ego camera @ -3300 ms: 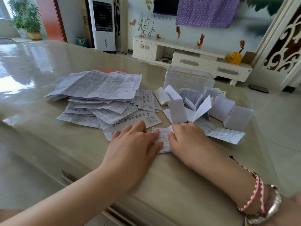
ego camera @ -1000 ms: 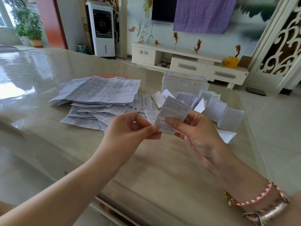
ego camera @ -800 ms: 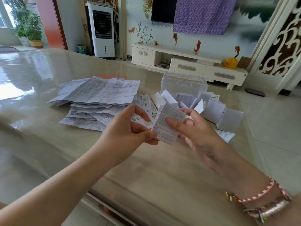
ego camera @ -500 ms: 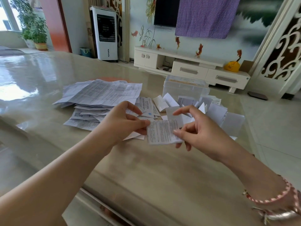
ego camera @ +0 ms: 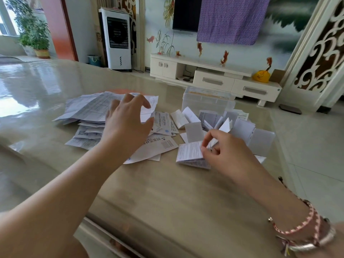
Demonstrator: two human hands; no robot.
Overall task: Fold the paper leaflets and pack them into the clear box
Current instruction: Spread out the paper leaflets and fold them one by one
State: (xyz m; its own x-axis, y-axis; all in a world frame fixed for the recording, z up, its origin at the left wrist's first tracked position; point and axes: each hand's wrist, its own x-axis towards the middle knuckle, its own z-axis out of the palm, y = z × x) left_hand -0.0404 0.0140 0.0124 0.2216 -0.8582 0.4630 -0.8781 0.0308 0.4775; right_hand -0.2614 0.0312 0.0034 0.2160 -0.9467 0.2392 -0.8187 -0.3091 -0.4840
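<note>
Half a second earlier both hands had held the folded leaflet (ego camera: 189, 152) in the air between them; now the left hand (ego camera: 126, 125) had let go and swung out over the pile of flat leaflets (ego camera: 89, 108), while the right hand (ego camera: 223, 151) had brought the leaflet down to the counter (ego camera: 167, 198). Its left hand hung above the pile with fingers spread and loose, gripping nothing; whether the fingertips touched the top sheet I could not tell. Her right hand pinched the leaflet's right edge between thumb and forefinger, the other fingers curled under. That leaflet rested on the counter with its fold toward me, at the near edge of a heap of folded leaflets (ego camera: 242, 127). Beyond the heap, at the counter's far edge, stood the clear box (ego camera: 206, 101), its lid on. One larger sheet with bold print (ego camera: 158, 146) lay between the two hands, partly under the left wrist. Braided bracelets (ego camera: 305, 226) circled the right wrist.
</note>
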